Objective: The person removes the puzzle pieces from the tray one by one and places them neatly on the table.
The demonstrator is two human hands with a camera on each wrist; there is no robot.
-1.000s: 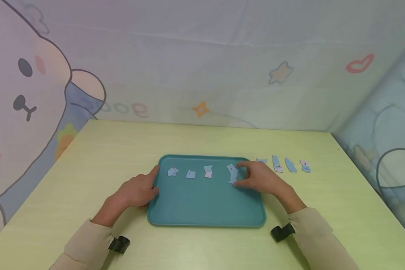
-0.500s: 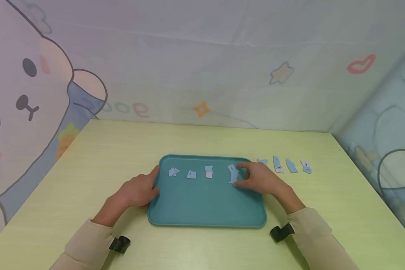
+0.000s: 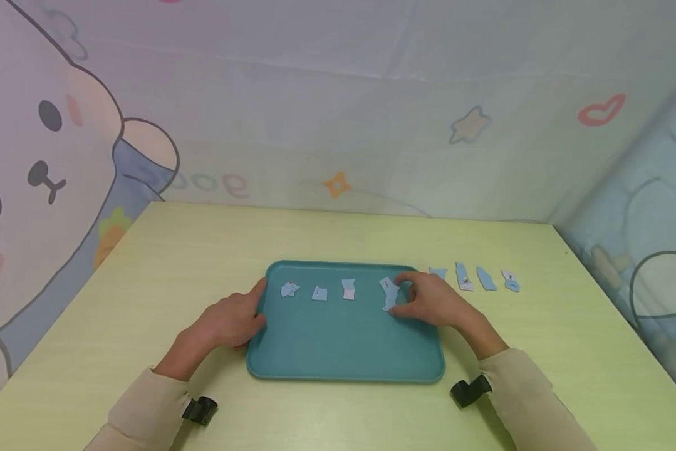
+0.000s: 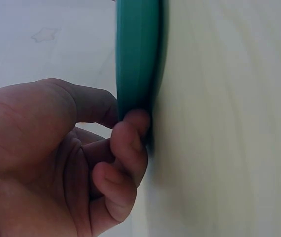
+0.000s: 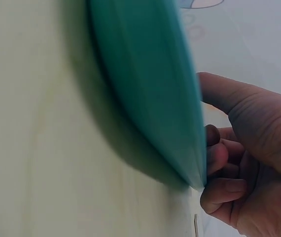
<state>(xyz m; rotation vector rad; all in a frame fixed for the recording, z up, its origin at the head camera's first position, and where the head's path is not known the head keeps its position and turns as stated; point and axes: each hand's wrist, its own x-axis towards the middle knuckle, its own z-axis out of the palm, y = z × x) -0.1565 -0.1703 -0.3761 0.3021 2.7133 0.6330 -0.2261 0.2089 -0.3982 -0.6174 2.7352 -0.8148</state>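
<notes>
A teal tray (image 3: 346, 351) lies on the table between the two hands. My left hand (image 3: 230, 318) grips its left edge, the thumb at the rim and the other fingers curled against the side in the left wrist view. Over the tray's right part, my right hand (image 3: 430, 297) holds a long, light-blue irregular paper piece (image 3: 390, 294), with index finger and thumb at its upper and lower ends. Farther left on the tray lie a pale blue jagged piece (image 3: 289, 289), a small blue piece (image 3: 319, 294) and a blue-and-pink piece (image 3: 348, 289).
On the table (image 3: 202, 238) right of the tray lie several more paper pieces: one partly behind the right hand (image 3: 438, 272), a tall one (image 3: 463, 276), a curved blue one (image 3: 487, 279) and a two-toned one (image 3: 510, 280). A printed cloth (image 3: 338, 113) hangs behind the table.
</notes>
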